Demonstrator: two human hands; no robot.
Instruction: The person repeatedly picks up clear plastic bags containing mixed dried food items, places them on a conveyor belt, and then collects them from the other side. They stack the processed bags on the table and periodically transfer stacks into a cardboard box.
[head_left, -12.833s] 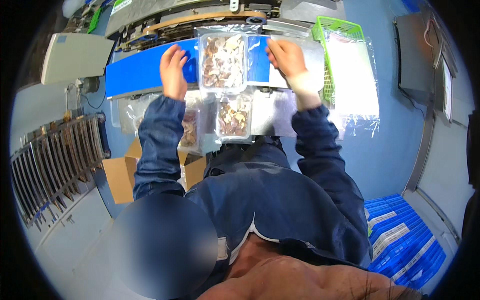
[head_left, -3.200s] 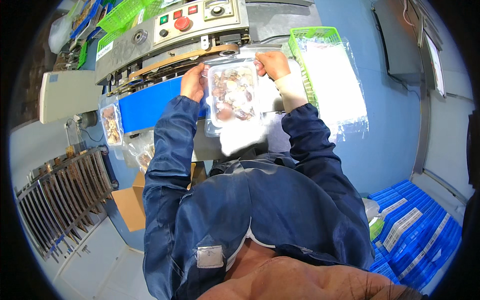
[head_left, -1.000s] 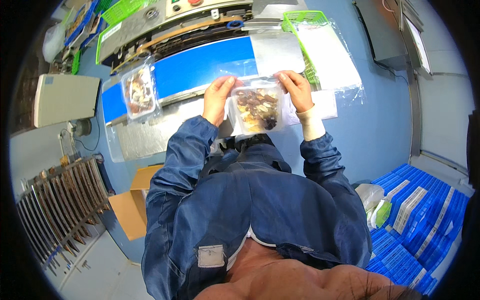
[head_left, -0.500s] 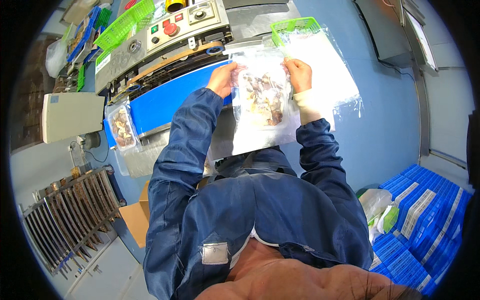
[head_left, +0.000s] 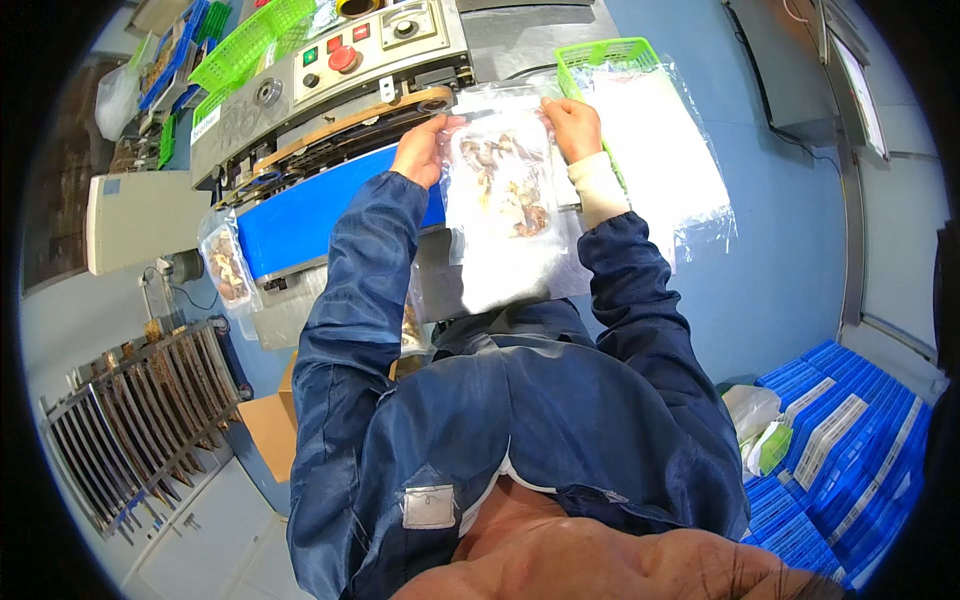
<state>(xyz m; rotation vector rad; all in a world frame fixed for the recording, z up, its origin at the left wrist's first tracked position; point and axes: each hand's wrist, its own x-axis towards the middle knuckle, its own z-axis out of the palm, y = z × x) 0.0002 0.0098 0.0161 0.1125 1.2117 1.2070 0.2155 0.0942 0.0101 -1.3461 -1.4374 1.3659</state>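
Both my hands hold a clear plastic bag [head_left: 503, 185] by its upper corners. Inside it lies a pale tray of brown and cream pieces that look like dried mushrooms. My left hand [head_left: 420, 152] pinches the left corner beside the belt end of a band sealing machine [head_left: 350, 60]. On the right corner, my right hand [head_left: 573, 130] is closed, its wrist in a cream cuff. The bag's top edge lies close to the machine's right end; whether it is inside cannot be seen. A similar filled bag [head_left: 230, 262] hangs at the left end of the blue conveyor belt [head_left: 320, 215].
A green basket [head_left: 610, 50] and a pile of clear bags [head_left: 650, 140] lie to the right. Another green basket [head_left: 235, 60] stands behind the machine. Blue stacked boxes [head_left: 850, 420] are at the lower right, a cardboard box [head_left: 268, 430] and a rack [head_left: 140, 430] at the lower left.
My hands have carried the bag left and slightly up, closer to the machine's end. The other bag has shifted left at the far end of the belt.
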